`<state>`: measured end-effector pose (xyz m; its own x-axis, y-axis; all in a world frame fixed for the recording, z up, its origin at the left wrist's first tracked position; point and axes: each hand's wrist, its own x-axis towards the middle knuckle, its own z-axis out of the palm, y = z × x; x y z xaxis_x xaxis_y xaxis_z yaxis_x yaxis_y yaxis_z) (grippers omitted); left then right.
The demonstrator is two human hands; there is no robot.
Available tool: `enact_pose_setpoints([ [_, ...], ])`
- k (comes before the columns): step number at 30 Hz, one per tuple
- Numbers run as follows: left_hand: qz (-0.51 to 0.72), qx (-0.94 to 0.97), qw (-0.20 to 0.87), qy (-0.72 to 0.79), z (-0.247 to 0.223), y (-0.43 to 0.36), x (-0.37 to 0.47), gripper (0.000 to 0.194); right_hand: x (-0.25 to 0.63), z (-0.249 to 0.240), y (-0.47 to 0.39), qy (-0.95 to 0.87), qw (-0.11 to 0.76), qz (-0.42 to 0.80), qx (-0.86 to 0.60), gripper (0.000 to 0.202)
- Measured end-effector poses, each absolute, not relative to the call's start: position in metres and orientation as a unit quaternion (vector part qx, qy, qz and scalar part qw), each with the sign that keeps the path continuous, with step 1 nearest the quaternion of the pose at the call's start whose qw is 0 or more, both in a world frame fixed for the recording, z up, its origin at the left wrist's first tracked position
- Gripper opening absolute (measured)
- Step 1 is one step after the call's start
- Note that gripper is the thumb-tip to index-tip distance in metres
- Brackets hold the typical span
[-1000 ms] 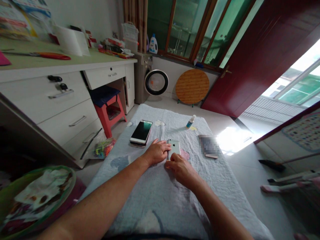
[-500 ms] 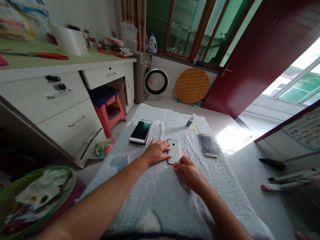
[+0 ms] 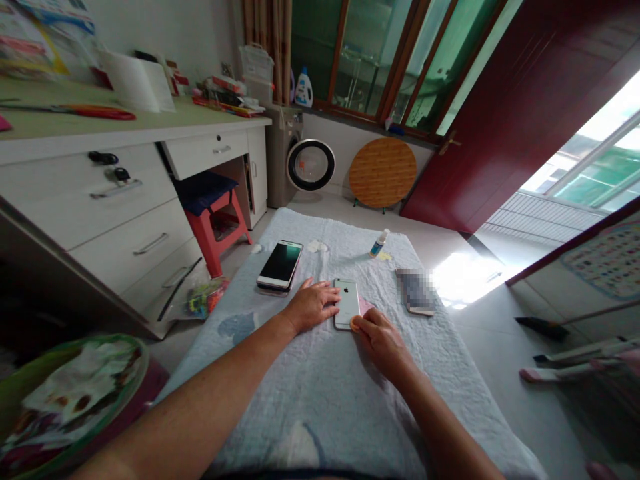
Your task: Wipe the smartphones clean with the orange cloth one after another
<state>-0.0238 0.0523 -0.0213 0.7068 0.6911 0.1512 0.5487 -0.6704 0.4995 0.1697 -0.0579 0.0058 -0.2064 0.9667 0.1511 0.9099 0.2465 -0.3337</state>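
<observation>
A silver smartphone lies back side up on a cloth-covered table, its dark apple logo showing. My left hand rests flat with fingers spread, the tips touching the phone's left edge. In my right hand a small, round, orange pad-like piece is pinched, and it sits on the phone's lower right corner. To the left, a white-framed phone lies screen up on top of another flat item. A small spray bottle with a blue label stands farther back.
Right of my hands lies a dark flat object, blurred out. A white desk with drawers runs along the left, a red stool under it. A waste bin stands at lower left. The washing machine has its door open.
My right hand has shifted slightly up and right, bringing the orange piece from below the phone's bottom edge onto its lower right corner. My left hand stays in place.
</observation>
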Motion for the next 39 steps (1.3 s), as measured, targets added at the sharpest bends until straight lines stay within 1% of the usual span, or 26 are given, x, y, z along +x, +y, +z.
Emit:
enact_pose_setpoints([
  [4,0.168,0.897,0.208,0.352,-0.022,0.053,-0.021,0.028,0.158,0.0,-0.048,-0.792,0.153,0.06,-0.588,0.023],
  [9,0.156,0.897,0.209,0.358,-0.024,0.054,-0.02,0.043,0.139,-0.004,-0.035,-0.823,0.14,0.026,-0.55,0.023],
  [12,0.156,0.897,0.213,0.354,-0.025,0.055,-0.021,0.046,0.136,-0.007,-0.031,-0.825,0.151,0.022,-0.544,0.023],
  [17,0.156,0.896,0.216,0.355,-0.022,0.052,-0.022,0.049,0.149,-0.007,-0.029,-0.793,0.169,0.027,-0.585,0.024],
  [23,0.144,0.898,0.216,0.357,-0.006,0.043,-0.023,0.044,0.166,-0.009,-0.022,-0.739,0.196,0.045,-0.643,0.03],
  [24,0.136,0.899,0.218,0.355,-0.004,0.042,-0.024,0.046,0.167,-0.009,-0.022,-0.727,0.202,0.054,-0.654,0.031],
  [27,0.119,0.905,0.219,0.346,-0.004,0.042,-0.025,0.065,0.168,-0.009,-0.022,-0.7,0.222,0.08,-0.674,0.033],
  [29,0.117,0.908,0.213,0.341,-0.007,0.043,-0.026,0.075,0.168,-0.007,-0.024,-0.691,0.228,0.085,-0.681,0.033],
  [31,0.121,0.909,0.208,0.34,-0.012,0.043,-0.026,0.077,0.168,-0.004,-0.027,-0.684,0.222,0.086,-0.69,0.032],
  [39,0.123,0.907,0.208,0.345,-0.014,0.043,-0.024,0.074,0.173,0.003,-0.04,-0.654,0.17,0.135,-0.725,0.029],
])
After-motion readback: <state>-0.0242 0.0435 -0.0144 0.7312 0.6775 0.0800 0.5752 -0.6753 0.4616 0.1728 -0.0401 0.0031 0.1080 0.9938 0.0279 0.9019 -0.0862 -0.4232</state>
